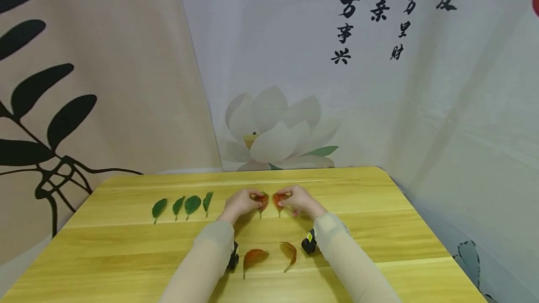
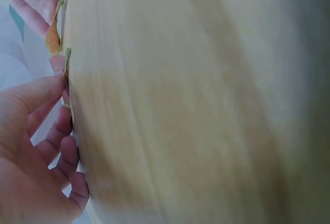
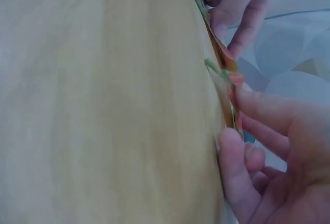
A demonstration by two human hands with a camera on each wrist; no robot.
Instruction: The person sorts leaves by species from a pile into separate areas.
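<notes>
Near the far edge of the table, my left hand pinches a reddish-orange leaf between thumb and fingers. Just right of it, my right hand pinches a second reddish leaf. A small gap separates the two leaves, and their stems point toward me. In the right wrist view, the right hand's leaf is low at the tabletop, partly hidden by fingers. The left wrist view shows the left hand's leaf nearly edge-on.
On the wooden table, several green leaves lie in a row at the far left. Two curled reddish-brown leaves, one left and one right, lie between my forearms. A printed cloth hangs behind the table.
</notes>
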